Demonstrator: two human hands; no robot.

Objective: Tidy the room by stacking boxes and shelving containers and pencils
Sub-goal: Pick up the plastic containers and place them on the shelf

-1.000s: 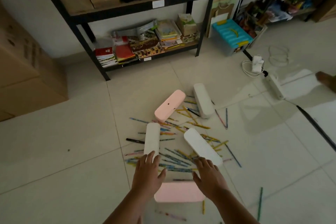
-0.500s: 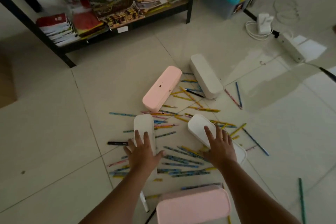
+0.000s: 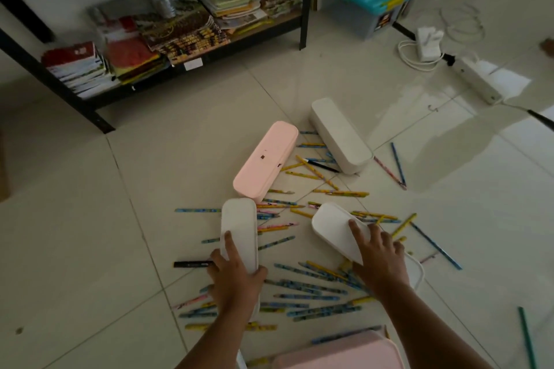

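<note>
Left hand gripped round near end of left white lid | right hand spread flat on right white lid, both below pink container amid pencils | lids judged light, stiff, slippery; best taken at edges

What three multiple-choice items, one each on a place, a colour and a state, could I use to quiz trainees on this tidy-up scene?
1. Where do the loose pencils lie?
A. on the shelf
B. on the floor tiles
C. in the blue-lidded bin

2. What colour is the long case beyond the left hand?
A. pink
B. green
C. black

3. What is the right hand doing?
A. hanging idle
B. holding a cable
C. resting on a white case

Answers: 1 B, they are scattered over the tiles; 2 A, its top is pale pink; 3 C, its fingers lie on the case.
</note>
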